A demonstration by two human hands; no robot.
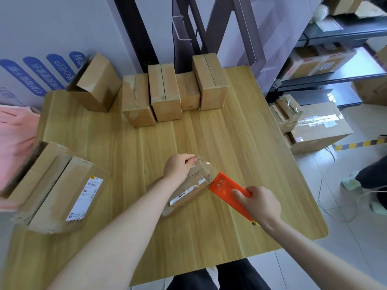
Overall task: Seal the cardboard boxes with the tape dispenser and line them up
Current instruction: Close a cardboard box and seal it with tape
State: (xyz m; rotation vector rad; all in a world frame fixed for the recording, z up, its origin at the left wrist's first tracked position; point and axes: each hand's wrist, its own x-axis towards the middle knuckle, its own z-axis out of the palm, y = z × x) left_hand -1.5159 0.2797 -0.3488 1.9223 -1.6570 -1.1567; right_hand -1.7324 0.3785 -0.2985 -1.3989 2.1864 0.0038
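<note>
Right hand (260, 204) lies closest, clamped round the orange tape dispenser (228, 190), whose front edge meets the small box (188, 190) on its 4 o'clock side; left hand (178, 168) curls over that box's far end, holding it on the bench (240, 143); the box's long axis runs from 7 to 1 o'clock, so the dispenser comes at it crosswise; a row of boxes (167, 93) stands at 12 o'clock, a larger box (62, 189) at 9; shelves (345, 31) at 2.
</note>
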